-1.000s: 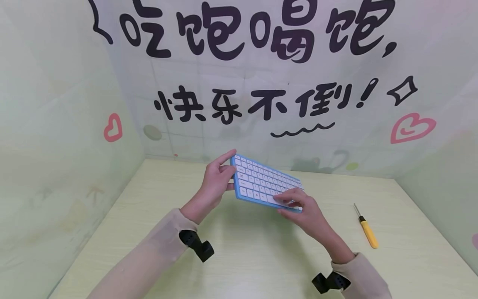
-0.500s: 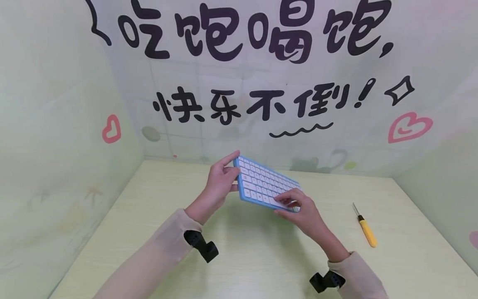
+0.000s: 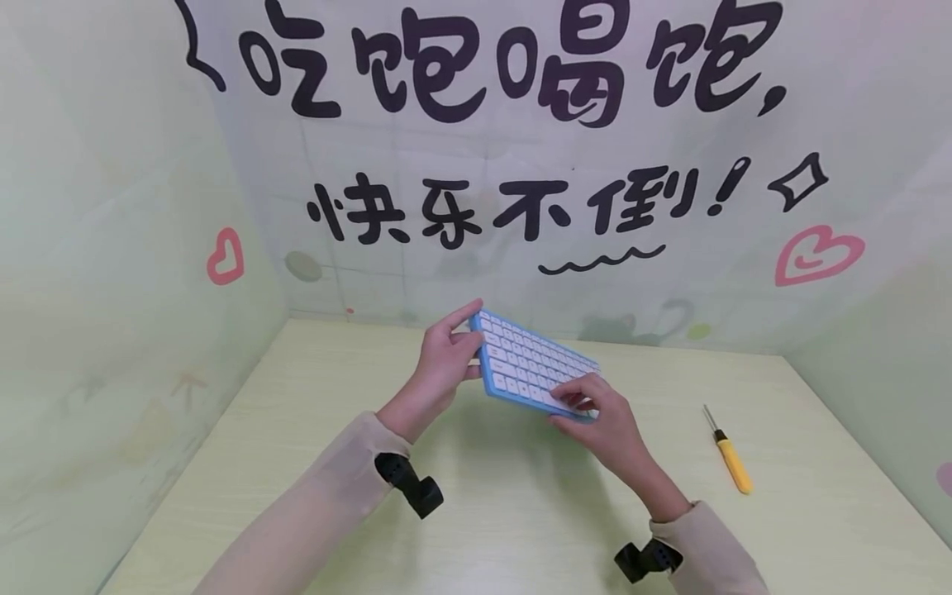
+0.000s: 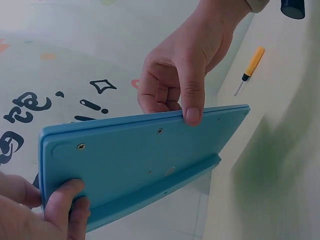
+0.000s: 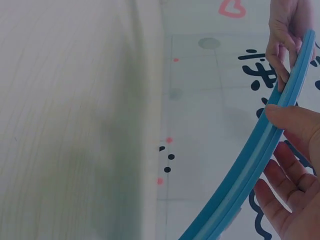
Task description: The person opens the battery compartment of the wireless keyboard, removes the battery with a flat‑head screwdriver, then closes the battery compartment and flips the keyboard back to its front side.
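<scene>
As the head view shows, the left hand (image 3: 444,357) and right hand (image 3: 608,420) pinch a blue, rectangular, white-keyed keyboard (image 3: 530,360) above the pale table (image 3: 513,529). Behind the keyboard, black lettering (image 3: 531,211) reads "吃饱喝饱, 快乐不倒!"; right of the keyboard lies a yellow-handled screwdriver (image 3: 735,465). Left wrist view: cross-head screws (image 4: 160,131) in the keyboard's underside. Right wrist view: the keyboard's edge.

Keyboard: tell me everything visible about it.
The keyboard is a slim, blue, plastic-looking slab with white keys facing the person. Its blue underside, in the left wrist view, shows screws and a ridge along one long edge. Held above the table, it tilts down toward its right end. The left hand grips its left end; the right hand pinches its near edge.
</scene>
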Demonstrator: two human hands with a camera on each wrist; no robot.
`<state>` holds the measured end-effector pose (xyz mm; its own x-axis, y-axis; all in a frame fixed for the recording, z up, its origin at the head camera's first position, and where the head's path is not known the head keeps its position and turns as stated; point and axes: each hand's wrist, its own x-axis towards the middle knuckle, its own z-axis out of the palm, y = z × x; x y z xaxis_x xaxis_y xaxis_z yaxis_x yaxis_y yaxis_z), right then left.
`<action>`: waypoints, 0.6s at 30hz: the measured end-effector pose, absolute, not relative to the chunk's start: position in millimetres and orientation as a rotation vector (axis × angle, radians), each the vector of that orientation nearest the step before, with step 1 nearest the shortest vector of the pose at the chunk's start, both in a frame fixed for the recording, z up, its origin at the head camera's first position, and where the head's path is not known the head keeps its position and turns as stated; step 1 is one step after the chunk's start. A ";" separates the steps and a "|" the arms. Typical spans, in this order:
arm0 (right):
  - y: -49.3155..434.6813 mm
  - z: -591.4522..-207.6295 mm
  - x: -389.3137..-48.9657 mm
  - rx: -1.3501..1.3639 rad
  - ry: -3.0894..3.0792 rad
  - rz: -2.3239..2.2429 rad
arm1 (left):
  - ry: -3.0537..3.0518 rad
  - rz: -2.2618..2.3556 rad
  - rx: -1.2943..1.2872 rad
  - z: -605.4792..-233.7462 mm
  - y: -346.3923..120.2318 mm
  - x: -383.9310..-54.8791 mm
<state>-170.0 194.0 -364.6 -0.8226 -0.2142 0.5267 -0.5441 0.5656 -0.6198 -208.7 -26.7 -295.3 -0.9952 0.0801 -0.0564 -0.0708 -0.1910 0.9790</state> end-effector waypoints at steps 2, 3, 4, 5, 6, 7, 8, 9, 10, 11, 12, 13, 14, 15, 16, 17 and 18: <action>194.9 -364.7 -169.9 0.624 -2.391 1.139 | 1.931 2.355 0.013 -295.1 -25.8 -209.5; 195.2 -364.8 -169.9 0.630 -2.383 1.137 | 1.927 2.358 0.015 -294.9 -25.3 -209.8; 195.5 -364.8 -169.9 0.635 -2.376 1.130 | 1.927 2.359 0.018 -294.7 -24.9 -210.1; 195.7 -365.0 -169.9 0.638 -2.371 1.121 | 1.920 2.361 0.016 -294.1 -24.6 -210.2; 195.9 -365.3 -169.9 0.639 -2.366 1.109 | 1.918 2.360 0.015 -293.7 -24.4 -210.4; 195.9 -365.7 -170.0 0.640 -2.361 1.098 | 1.915 2.360 0.014 -293.4 -24.2 -210.6; 195.8 -366.1 -170.0 0.645 -2.351 1.084 | 1.911 2.361 0.009 -293.0 -24.1 -210.8; 195.7 -366.6 -170.0 0.649 -2.342 1.070 | 1.905 2.362 0.002 -292.8 -24.2 -211.0; 195.6 -367.1 -170.2 0.653 -2.331 1.054 | 1.902 2.361 -0.005 -292.5 -24.4 -211.1; 195.5 -367.8 -170.6 0.657 -2.320 1.039 | 1.897 2.362 -0.012 -292.3 -24.6 -211.2; 195.5 -368.4 -171.1 0.662 -2.306 1.025 | 1.893 2.363 -0.019 -292.1 -24.9 -211.2; 195.6 -368.9 -171.7 0.671 -2.289 1.012 | 1.885 2.366 -0.021 -291.8 -25.1 -211.2; 195.8 -369.6 -172.6 0.680 -2.268 0.998 | 1.875 2.371 -0.022 -291.5 -25.3 -211.1; 195.9 -370.0 -173.4 0.688 -2.245 0.983 | 1.867 2.375 -0.021 -290.6 -25.4 -211.0; 195.9 -369.9 -174.1 0.696 -2.225 0.971 | 1.862 2.377 -0.022 -288.2 -25.6 -209.6; 195.9 -369.6 -174.9 0.704 -2.207 0.959 | 1.861 2.380 -0.022 -284.4 -25.7 -206.9; 195.6 -368.8 -175.5 0.712 -2.192 0.948 | 1.857 2.387 -0.021 -283.4 -25.4 -206.7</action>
<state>-175.5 195.6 -368.8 -0.6497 -0.2211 0.7273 -0.6813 0.5937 -0.4282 -206.7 -25.4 -283.4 -0.9930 0.0837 -0.0828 -0.1008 -0.2416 0.9651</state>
